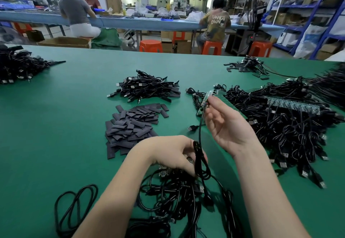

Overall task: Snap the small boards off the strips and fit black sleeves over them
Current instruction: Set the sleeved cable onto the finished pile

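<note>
The right hand [226,125] is lifting above the green table [65,125], palm turned toward the camera, its thumb and fingertips pinching the near end of a small green board [207,101] that is pointing away toward the far side of the table. A black cable [200,131] is hanging from that board straight down to the left hand [173,153]. The left hand is resting nearer the camera than the sleeve pile [133,125], fingers curling around a black sleeve [197,155] threaded on the cable, though motion blur is making it hard to tell exactly where sleeve ends and cable begins. Under that hand a tangle of cables [179,194] is lying, and a few small boards seem to be peeking out beside the wrist, mostly hidden.

The sleeve pile, flat dark pieces heaped loosely, is sitting just left of the hands. Beyond the sleeve pile a bundle of finished cables [147,89] is lying with USB plugs sticking out. Right of the sleeve pile, past the right hand, a large heap of cables [291,125] is covering most of a board strip [294,105], only one long edge showing. A single looped cable [74,209] is lying near the bottom edge, left of the sleeve pile, and another heap [20,65] is being cut off by the left edge
</note>
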The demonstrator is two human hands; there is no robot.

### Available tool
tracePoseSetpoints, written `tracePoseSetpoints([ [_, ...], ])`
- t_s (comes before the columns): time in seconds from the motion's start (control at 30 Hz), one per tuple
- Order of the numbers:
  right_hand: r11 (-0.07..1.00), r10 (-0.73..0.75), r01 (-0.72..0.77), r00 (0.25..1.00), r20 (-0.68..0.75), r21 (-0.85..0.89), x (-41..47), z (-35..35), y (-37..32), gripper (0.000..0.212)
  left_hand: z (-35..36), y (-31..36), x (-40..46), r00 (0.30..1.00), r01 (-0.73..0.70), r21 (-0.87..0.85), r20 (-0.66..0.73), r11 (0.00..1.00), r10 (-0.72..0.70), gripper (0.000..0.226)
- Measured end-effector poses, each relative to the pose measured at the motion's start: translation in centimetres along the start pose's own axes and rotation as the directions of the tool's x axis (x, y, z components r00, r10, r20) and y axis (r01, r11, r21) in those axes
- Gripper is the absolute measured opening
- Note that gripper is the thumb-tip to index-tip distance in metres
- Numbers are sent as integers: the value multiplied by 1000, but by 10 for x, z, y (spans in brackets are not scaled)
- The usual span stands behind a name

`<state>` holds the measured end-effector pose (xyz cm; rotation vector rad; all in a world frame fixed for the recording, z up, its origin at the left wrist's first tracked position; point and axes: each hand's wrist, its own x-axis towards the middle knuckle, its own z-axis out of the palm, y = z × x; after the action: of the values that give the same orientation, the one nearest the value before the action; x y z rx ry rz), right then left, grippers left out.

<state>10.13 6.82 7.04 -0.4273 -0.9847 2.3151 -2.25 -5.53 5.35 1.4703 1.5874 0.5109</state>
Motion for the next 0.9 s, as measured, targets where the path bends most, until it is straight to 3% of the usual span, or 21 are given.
tracePoseSetpoints([
  [0.1, 990, -39, 15, 985, -170, -142, 11, -5, 10, 10, -3, -4, -3, 996, -14, -73, -92, 997, 8, 33],
  [0.17, 985, -47, 10, 977, -210, -172, 15, -8, 13, 11, 1, -1, 2, 965, -75, -302, -261, 950, -7, 32],
  [0.23, 978, -73, 29, 975, -210, -208, 16, -10, 14, 14, 7, 5, 13, 923, -162, -586, -374, 794, -88, 29],
  [0.3, 958, -121, 62, 973, -197, -282, 17, -10, 15, 17, 14, 10, 25, 904, -224, -762, -395, 607, -162, 27],
  [0.37, 898, -175, 69, 962, -209, -434, 16, -10, 16, 15, 22, 12, 34, 888, -269, -860, -396, 435, -234, 33],
  [0.43, 800, -230, 49, 946, -230, -598, 15, -10, 18, 10, 28, 9, 40, 844, -336, -874, -445, 352, -300, 34],
  [0.57, 710, -273, 39, 936, -223, -703, 14, -8, 25, 7, 29, 2, 43, 792, -436, -841, -527, 321, -307, 23],
  [0.7, 632, -344, 81, 921, -186, -770, 19, -4, 27, 7, 27, -3, 43, 763, -448, -833, -545, 325, -347, 15],
  [0.83, 297, -518, 140, 855, -36, -944, 28, 9, 19, 4, 28, -5, 46, 738, -406, -843, -530, 352, -418, 15],
  [0.9, 108, -482, 168, 871, 96, -980, 38, 25, 19, 10, 29, -4, 47, 736, -392, -834, -537, 388, -412, 15],
])
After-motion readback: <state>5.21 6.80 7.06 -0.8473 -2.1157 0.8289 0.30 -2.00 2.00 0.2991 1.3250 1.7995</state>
